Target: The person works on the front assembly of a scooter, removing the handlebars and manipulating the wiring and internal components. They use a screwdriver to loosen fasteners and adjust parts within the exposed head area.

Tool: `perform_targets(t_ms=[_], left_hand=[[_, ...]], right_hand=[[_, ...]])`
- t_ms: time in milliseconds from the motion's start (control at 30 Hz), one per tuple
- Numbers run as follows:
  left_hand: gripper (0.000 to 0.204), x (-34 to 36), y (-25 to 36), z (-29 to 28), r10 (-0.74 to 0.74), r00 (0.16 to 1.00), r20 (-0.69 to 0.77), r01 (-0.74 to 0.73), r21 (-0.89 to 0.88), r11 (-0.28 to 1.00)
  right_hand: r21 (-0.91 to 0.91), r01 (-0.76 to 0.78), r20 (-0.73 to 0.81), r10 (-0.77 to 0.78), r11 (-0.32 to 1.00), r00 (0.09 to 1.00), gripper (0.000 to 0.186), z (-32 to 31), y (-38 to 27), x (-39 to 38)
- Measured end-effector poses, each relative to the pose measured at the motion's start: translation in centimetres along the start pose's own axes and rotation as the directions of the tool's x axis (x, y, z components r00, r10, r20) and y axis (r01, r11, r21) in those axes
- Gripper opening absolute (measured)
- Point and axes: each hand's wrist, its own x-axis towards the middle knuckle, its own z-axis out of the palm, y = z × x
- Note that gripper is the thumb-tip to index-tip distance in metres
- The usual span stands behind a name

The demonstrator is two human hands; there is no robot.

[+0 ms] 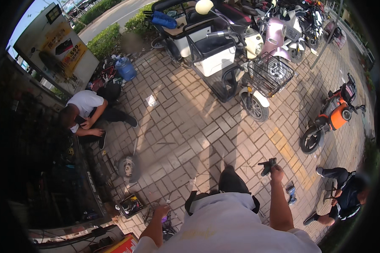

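Note:
My right hand [277,173] is raised out to the right, its fingers closed round a small black part [266,166] with short arms sticking out. I cannot make out its exact kind. Lower on the left, my left hand [161,210] appears empty, with its fingers loosely apart. Beneath that hand lie a tangle of dark cables [147,215] and a purple thing [166,221]. Next to them, a dark toolbox [131,205] holds mixed tools. A blue cordless drill [291,193] stands on the paving below my right hand.
A loose wheel [128,168] lies ahead left, near a seated person [88,109] with a phone. Another person [346,194] sits at the right. Ahead stand a white three-wheeler [215,59] with a wire basket [271,74] and an orange scooter [337,117]. A blue water jug [125,68] stands far left.

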Motion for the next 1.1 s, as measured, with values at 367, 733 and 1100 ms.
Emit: perform_targets(t_ms=[367, 733, 1100], left_hand=[[0.034, 4.4, 2.4, -2.5, -0.390, 0.920, 0.046, 0.387, -0.279, 0.879], [0.042, 9.7, 13.6, -8.8, -0.748, 0.624, 0.227, 0.536, -0.821, 0.197], [0.036, 20.3, 8.8, -21.6, -0.836, 0.513, 0.194, 0.249, -0.966, -0.071]], right_hand=[[0.000, -0.136, 0.431, 0.123, 0.991, 0.894, 0.025, 35.7, -7.7, 11.3], [-0.036, 0.099, 0.657, -0.051, 0.994, 0.752, 0.050, 70.1, -26.9, 18.1], [-0.253, 0.929, 0.965, -0.002, 0.271, 0.263, 0.035, 78.4, -20.1, 19.0]])
